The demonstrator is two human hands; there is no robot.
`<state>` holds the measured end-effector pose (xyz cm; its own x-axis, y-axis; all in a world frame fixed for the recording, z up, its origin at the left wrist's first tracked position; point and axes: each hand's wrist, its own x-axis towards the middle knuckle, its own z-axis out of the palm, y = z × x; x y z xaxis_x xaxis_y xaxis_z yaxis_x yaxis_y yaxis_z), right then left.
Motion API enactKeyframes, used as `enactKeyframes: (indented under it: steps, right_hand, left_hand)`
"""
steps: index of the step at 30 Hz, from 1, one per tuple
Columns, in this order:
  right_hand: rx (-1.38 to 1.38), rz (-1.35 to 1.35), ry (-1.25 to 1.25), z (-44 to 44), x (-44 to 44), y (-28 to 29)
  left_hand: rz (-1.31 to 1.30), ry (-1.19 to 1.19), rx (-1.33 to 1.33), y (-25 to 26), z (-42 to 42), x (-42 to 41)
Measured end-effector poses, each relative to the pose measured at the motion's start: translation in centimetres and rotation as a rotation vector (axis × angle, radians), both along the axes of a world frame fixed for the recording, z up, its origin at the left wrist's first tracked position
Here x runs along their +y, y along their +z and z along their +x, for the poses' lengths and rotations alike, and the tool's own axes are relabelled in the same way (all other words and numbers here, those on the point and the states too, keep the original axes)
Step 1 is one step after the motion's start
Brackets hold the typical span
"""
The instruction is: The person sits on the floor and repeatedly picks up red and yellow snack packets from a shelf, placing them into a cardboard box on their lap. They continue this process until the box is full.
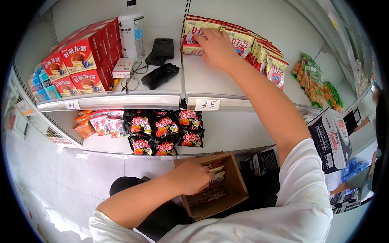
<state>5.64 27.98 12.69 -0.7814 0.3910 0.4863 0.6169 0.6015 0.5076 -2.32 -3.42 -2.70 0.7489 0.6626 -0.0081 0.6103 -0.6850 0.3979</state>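
Note:
My right hand (217,48) reaches over the upper shelf, its fingertips on the front of a cream and red snack packet (192,48) at the left end of a row. More such packets (243,42) stand in rows to its right. Down at the lower shelf's front edge, my left hand (194,176) is over the open cardboard box (238,182), fingers bent at its opening. Several snack packets (217,179) lie inside the box. Whether the left fingers grip a packet cannot be told.
Red snack cartons (80,54), a white bottle (132,33), eyeglasses (130,79) and black objects (160,76) occupy the upper shelf's left. Black noodle packets (165,130) fill part of the lower shelf. A dark carton (328,139) stands at right; people are at the far right edge.

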Motion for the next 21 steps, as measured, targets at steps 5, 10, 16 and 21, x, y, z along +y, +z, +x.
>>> enactKeyframes:
  steps: [5,10,16,21]
  right_hand:
    - [0.088,-0.100,-0.152,-2.8,2.9,4.4]
    - [-0.015,-0.490,-0.255,-4.4,7.5,8.3]
    - [-0.058,-0.669,-0.166,-5.8,9.6,9.0]
    - [-0.109,-0.826,-0.084,-6.2,9.7,9.3]
  left_hand:
    - [-0.029,0.001,-0.033,0.2,-1.4,0.4]
    - [-0.178,0.031,-0.013,0.4,-2.3,1.9]
    - [-0.208,0.041,-0.024,0.0,-3.5,2.7]
    - [-0.217,0.035,-0.018,0.0,-3.6,3.1]
